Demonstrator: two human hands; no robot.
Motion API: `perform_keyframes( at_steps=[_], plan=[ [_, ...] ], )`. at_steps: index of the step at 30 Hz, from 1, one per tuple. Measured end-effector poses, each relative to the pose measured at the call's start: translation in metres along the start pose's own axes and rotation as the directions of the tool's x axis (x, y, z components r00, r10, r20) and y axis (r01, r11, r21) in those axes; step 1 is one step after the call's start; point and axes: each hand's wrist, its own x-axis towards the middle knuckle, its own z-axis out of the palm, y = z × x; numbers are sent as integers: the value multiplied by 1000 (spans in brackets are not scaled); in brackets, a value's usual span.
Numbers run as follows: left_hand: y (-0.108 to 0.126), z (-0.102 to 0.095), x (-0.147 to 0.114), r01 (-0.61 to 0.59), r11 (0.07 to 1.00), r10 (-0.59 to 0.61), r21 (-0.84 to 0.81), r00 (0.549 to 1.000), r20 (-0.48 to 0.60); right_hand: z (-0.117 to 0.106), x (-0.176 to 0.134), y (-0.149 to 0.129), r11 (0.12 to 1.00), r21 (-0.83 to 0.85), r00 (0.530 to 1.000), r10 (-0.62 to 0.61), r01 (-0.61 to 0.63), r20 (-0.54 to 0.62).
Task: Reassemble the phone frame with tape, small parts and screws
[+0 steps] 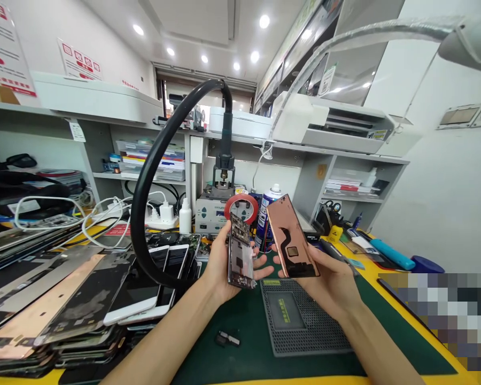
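Observation:
My left hand (219,267) grips an opened phone body (241,254) by its edges. A circuit board shows in its upper part and a pale, bare compartment lies below. In my right hand (331,278) is a phone screen (291,240), its copper-coloured back turned towards me, with a black flex cable and a small square chip on it. The two pieces are apart, held up side by side above the green mat (248,358). Below them lie a grey perforated pad (308,342) and a few small dark parts (227,338).
Stacked phone screens (76,299) fill the left side. A thick black hose (138,214) arches from a hot-air station (212,214). Behind my hands stand a spray can (266,214), a red tape roll (240,199) and a white bottle (185,216). Tools, including a blue-handled one (393,254), lie right.

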Motion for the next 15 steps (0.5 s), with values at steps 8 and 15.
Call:
perform_keyframes(
  at_steps=[8,15],
  plan=[
    [2,-1,2,11,999,-10,35,999,-39,-25,1,3,993,107,992,-53,41,114],
    [-3,8,6,-38,995,44,93,997,-57,-31,-2,-1,988,108,982,-121,106,142]
  ],
)
